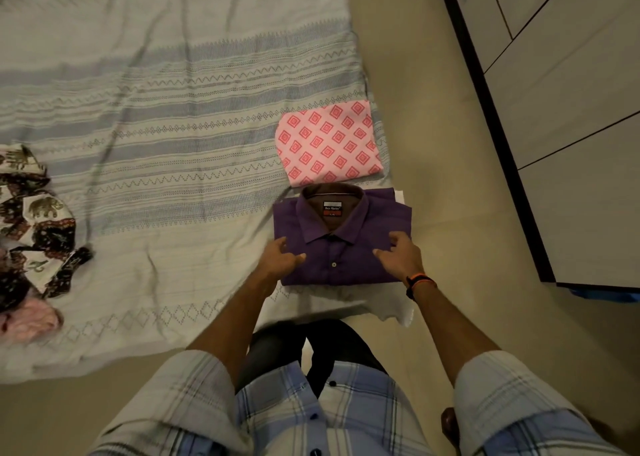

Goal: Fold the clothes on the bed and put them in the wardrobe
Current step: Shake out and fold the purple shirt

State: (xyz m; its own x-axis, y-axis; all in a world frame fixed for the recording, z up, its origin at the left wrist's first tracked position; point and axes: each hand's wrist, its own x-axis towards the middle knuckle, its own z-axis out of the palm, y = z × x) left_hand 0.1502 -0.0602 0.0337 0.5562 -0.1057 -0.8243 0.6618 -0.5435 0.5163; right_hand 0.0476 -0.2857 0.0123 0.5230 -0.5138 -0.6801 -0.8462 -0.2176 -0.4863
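A folded purple shirt (341, 237) lies collar-up at the bed's near right corner, on top of a white folded cloth (391, 303). My left hand (280, 258) rests on the shirt's left edge with relaxed fingers. My right hand (401, 255) rests on its right side, fingers loosely spread. Just beyond the shirt lies a folded pink cloth with red diamonds (329, 142). An unfolded elephant-print garment (34, 220) and a pink garment (31, 320) lie crumpled at the bed's left edge.
The bed carries a grey striped sheet (156, 126). The wardrobe (571, 109), pale doors with a dark frame, stands to the right across a strip of beige floor (433, 144).
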